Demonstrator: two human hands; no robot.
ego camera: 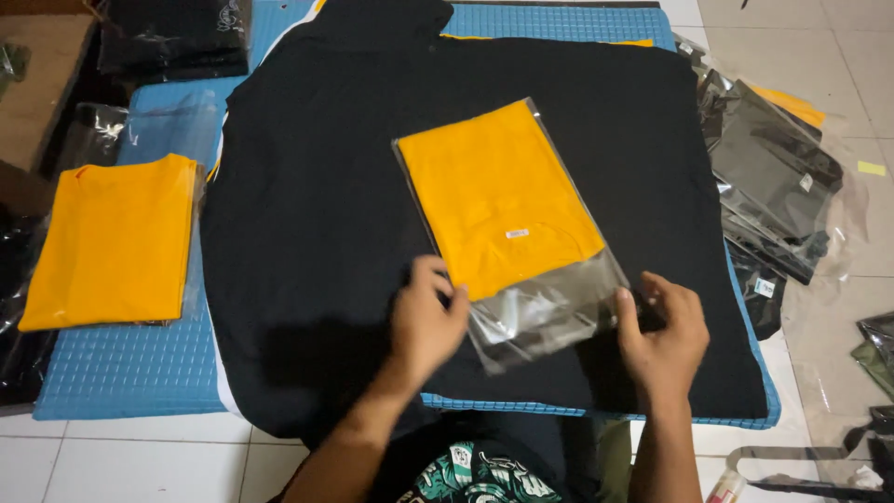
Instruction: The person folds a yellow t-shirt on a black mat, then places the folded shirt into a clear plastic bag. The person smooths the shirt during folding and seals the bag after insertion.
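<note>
Two hands: left hand (424,321) and right hand (663,331) pinch the clear bag's open flap.
Bag: packed orange shirt (498,196) lies beyond fingers, long axis running away.

We see fairly even indoor light from overhead, moderate brightness, slightly warm. The black garment (326,233) swallows detail, almost no folds readable. A soft shadow falls under the left hand (424,321) toward us. We note glare streaks on the clear plastic bag (540,312) and on the packed bags (773,177) at right. Focus is decent in the centre, corners softer, mild wide-angle stretch at the edges, white tiles (121,461) a bit washed
</note>
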